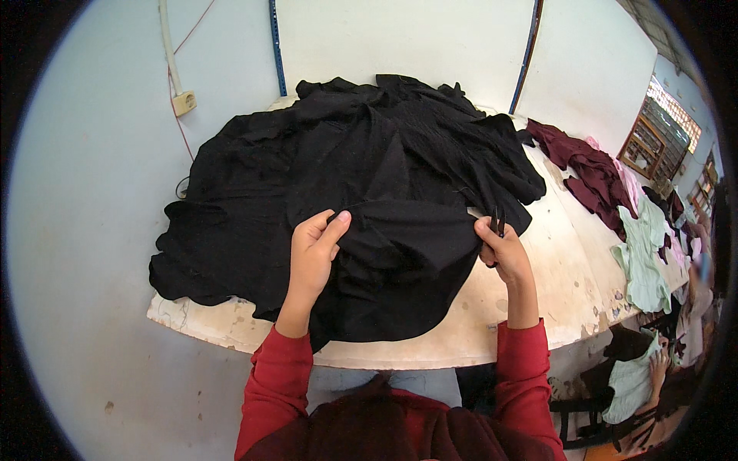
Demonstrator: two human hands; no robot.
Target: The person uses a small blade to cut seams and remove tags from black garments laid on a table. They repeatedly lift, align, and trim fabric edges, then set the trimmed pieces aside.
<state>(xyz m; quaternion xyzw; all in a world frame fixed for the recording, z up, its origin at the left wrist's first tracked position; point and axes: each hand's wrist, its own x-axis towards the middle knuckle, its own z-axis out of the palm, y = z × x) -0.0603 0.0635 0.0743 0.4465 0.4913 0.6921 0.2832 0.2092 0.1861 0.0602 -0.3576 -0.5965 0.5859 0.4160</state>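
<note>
A large heap of black fabric [384, 146] covers much of the pale worktable [561, 276]. My left hand [314, 250] pinches the edge of a black piece between thumb and fingers, near the middle. My right hand [500, 246] grips the same piece at its right end and also holds a small dark cutting tool [500, 221], blades pointing up, probably snips or scissors. The stretch of cloth between both hands is held roughly level, hanging in folds toward the table's front edge.
Maroon [584, 169], pink [629, 180] and mint garments [642, 261] lie along the right. At lower right a co-worker's hand [657, 369] holds mint fabric. A pale board [407, 46] backs the table; a socket [184, 102] hangs on the left wall.
</note>
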